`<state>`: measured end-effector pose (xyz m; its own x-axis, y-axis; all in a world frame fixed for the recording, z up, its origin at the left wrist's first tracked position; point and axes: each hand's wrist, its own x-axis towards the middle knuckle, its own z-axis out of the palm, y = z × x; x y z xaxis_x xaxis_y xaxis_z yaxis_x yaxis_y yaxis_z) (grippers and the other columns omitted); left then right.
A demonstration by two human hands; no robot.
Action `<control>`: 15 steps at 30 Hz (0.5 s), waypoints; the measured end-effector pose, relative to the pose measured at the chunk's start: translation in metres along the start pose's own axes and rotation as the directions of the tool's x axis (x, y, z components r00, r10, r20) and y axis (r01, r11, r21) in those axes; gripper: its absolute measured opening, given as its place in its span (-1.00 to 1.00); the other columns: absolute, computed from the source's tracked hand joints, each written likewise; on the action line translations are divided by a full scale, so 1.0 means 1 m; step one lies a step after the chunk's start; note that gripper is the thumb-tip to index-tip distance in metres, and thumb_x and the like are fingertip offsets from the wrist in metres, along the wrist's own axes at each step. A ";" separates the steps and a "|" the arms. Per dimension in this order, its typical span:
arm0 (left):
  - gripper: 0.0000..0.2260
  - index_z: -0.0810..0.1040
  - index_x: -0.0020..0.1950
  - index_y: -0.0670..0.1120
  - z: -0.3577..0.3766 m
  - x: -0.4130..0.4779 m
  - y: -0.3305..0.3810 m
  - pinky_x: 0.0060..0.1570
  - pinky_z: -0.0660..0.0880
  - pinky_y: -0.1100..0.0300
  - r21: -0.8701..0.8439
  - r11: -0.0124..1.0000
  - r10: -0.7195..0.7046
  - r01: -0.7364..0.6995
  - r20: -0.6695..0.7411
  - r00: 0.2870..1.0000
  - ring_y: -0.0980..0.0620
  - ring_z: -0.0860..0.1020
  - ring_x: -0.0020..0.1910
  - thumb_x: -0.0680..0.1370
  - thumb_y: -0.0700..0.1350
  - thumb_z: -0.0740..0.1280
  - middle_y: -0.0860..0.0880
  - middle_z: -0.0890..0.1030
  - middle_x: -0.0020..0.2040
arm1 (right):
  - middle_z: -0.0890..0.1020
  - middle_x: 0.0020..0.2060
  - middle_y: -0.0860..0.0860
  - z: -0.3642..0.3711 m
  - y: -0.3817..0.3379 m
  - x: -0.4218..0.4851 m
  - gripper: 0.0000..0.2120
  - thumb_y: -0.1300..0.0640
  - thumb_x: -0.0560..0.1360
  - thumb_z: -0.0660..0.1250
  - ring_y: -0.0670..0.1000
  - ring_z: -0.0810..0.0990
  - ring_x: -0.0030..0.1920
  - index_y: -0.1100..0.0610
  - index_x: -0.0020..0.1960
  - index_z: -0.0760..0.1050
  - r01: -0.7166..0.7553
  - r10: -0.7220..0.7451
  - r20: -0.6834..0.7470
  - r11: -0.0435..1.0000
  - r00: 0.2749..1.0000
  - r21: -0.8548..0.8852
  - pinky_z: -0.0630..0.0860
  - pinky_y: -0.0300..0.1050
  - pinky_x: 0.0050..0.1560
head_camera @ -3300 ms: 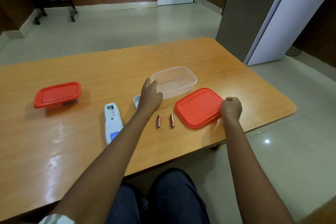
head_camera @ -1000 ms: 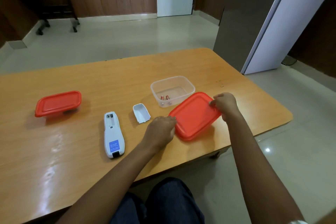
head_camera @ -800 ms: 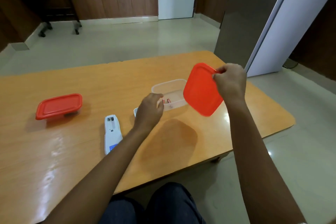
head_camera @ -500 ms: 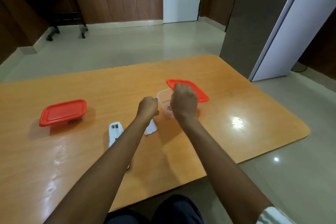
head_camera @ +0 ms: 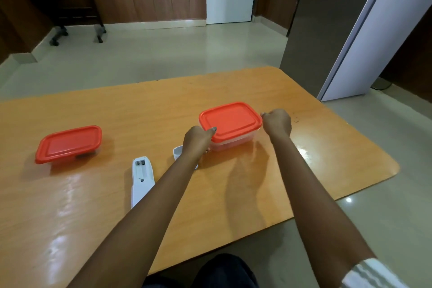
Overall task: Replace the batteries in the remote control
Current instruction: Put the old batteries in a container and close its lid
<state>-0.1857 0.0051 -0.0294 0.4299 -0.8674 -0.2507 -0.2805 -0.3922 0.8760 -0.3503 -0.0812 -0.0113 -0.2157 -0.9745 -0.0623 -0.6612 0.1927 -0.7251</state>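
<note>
Now the lid (head_camera: 230, 120) sits on the box (head_camera: 233, 144), both hands (head_camera: 196, 140) (head_camera: 278, 123) pinching its edges. Next, fetch new batteries left.

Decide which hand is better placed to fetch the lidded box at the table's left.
Left. The left hand lies nearer the red-lidded clear plastic box; the right hand is beyond the other lidded box.

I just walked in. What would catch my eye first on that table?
Two hands pressing a red lid onto a clear box mid-table: left hand at its near-left corner, right hand at its right edge. A second red-lidded box sits far left. Between them lies a white remote, battery bay open.
</note>
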 end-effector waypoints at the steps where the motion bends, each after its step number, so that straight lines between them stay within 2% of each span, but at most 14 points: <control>1: -0.68 0.38 -0.35 -0.16 0.002 0.000 0.002 -0.16 0.51 0.03 0.029 1.000 -0.011 0.011 -0.017 1.000 -0.14 0.50 -0.34 0.55 -0.04 0.26 -0.12 0.49 -0.38 | 0.62 0.00 0.27 -0.002 0.002 0.007 -0.66 0.08 0.54 0.26 0.24 0.60 -0.01 0.38 0.05 0.54 -0.063 0.056 0.090 0.995 0.994 0.078 0.49 -0.05 -0.13; 3: -0.73 0.39 -0.36 -0.18 0.005 0.000 0.005 -0.15 0.51 0.06 0.064 0.997 -0.050 0.052 -0.032 0.998 -0.15 0.51 -0.34 0.54 -0.17 0.22 -0.13 0.48 -0.41 | 0.56 -0.11 0.27 -0.004 0.004 0.013 -0.68 0.09 0.52 0.29 0.19 0.58 -0.22 0.39 -0.02 0.51 -0.168 0.098 0.266 0.953 0.959 0.253 0.54 -0.01 -0.22; 5: -0.80 0.45 -0.30 -0.27 0.007 -0.001 0.007 -0.24 0.50 0.12 0.041 0.994 -0.105 0.105 -0.019 0.994 -0.11 0.49 -0.44 0.50 -0.28 0.14 -0.16 0.49 -0.44 | 0.51 -0.20 0.22 -0.006 0.006 0.014 -0.76 0.13 0.52 0.31 0.10 0.50 -0.37 0.34 -0.13 0.48 -0.215 0.108 0.363 0.939 0.926 0.269 0.49 -0.08 -0.34; 7: -0.81 0.48 -0.08 -0.34 0.010 -0.001 0.007 -0.35 0.47 0.17 -0.033 0.988 -0.151 0.151 -0.003 0.989 -0.06 0.48 -0.49 0.50 -0.30 0.10 -0.19 0.50 -0.44 | 0.50 -0.30 0.17 -0.008 0.009 0.016 -0.82 0.17 0.52 0.30 0.06 0.49 -0.40 0.31 -0.09 0.47 -0.237 0.115 0.410 0.937 0.905 0.258 0.51 -0.10 -0.36; 9: -0.78 0.45 0.07 -0.36 0.013 0.000 0.004 -0.35 0.47 0.17 -0.097 0.982 -0.163 0.161 -0.008 0.987 -0.05 0.48 -0.48 0.52 -0.29 0.11 -0.20 0.50 -0.42 | 0.48 -0.35 0.14 -0.010 0.012 0.016 -0.83 0.18 0.52 0.31 0.05 0.50 -0.40 0.31 -0.07 0.45 -0.274 0.136 0.449 0.926 0.883 0.260 0.55 -0.10 -0.37; 11: -0.77 0.43 0.13 -0.36 0.015 0.000 0.002 -0.28 0.50 0.13 -0.130 0.978 -0.167 0.163 -0.020 0.986 -0.06 0.49 -0.46 0.54 -0.29 0.13 -0.19 0.50 -0.41 | 0.46 -0.34 0.14 -0.011 0.014 0.014 -0.82 0.18 0.52 0.30 0.06 0.50 -0.39 0.31 -0.12 0.44 -0.324 0.152 0.503 0.906 0.851 0.274 0.58 -0.09 -0.45; 13: -0.78 0.42 0.15 -0.34 0.017 0.001 0.001 -0.32 0.50 0.14 -0.153 0.974 -0.174 0.168 -0.027 0.984 -0.04 0.50 -0.45 0.54 -0.29 0.15 -0.18 0.50 -0.37 | 0.44 -0.33 0.14 -0.011 0.016 0.012 -0.82 0.21 0.53 0.28 0.06 0.49 -0.37 0.30 -0.18 0.41 -0.369 0.147 0.553 0.874 0.820 0.316 0.59 -0.14 -0.51; 15: -0.79 0.40 0.17 -0.29 0.018 0.002 0.001 -0.39 0.48 0.16 -0.170 0.970 -0.182 0.174 -0.033 0.983 -0.02 0.50 -0.45 0.55 -0.29 0.17 -0.16 0.50 -0.31 | 0.43 -0.32 0.13 -0.009 0.017 0.013 -0.86 0.24 0.54 0.26 0.06 0.49 -0.34 0.31 -0.15 0.41 -0.383 0.132 0.559 0.850 0.819 0.361 0.61 -0.14 -0.43</control>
<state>-0.2005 -0.0027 -0.0369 0.5019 -0.7707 -0.3925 -0.0516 -0.4797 0.8759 -0.3710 -0.0892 -0.0179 0.1380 -0.8367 -0.5300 -0.2200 0.4958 -0.8401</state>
